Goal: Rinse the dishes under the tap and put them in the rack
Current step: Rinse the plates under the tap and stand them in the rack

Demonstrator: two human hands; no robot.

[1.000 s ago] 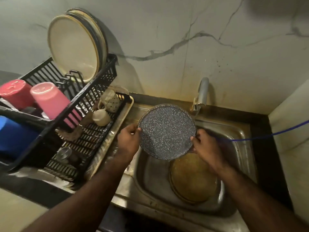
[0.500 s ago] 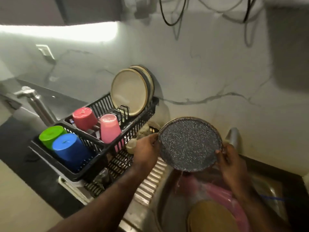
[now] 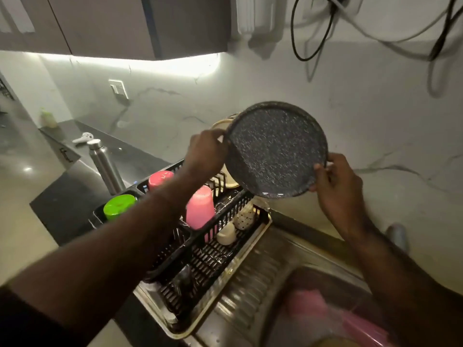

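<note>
Both hands on the speckled dark plate point(image 3: 275, 150), held up in the air, tilted, face toward the camera. Left hand point(image 3: 205, 152) grips the plate's left rim, fingers curled round the edge, thumb side on the front. Right hand point(image 3: 337, 181) pinches the lower-right rim, thumb on the front face, fingers wrapped behind. Neither hand has any slack; both are closed tight on the rim. Plate sits above the back end of the black dish rack point(image 3: 213, 249), not touching it. Just behind the left-hand grip, cream plates point(image 3: 221, 126) stand upright in the rack, mostly hidden by the plate and hand. Below the left wrist: pink cup point(image 3: 200, 207) and red cup point(image 3: 160, 179) upside down in the rack, green cup point(image 3: 119, 206) further left. Below the plate, a spotted mug point(image 3: 244, 216) and a cream mug point(image 3: 226, 234) on the lower tier. Sink point(image 3: 288, 284) lies below the right forearm, blurred. Steel bottle point(image 3: 105, 166) stands on the counter well left of the grip.
</note>
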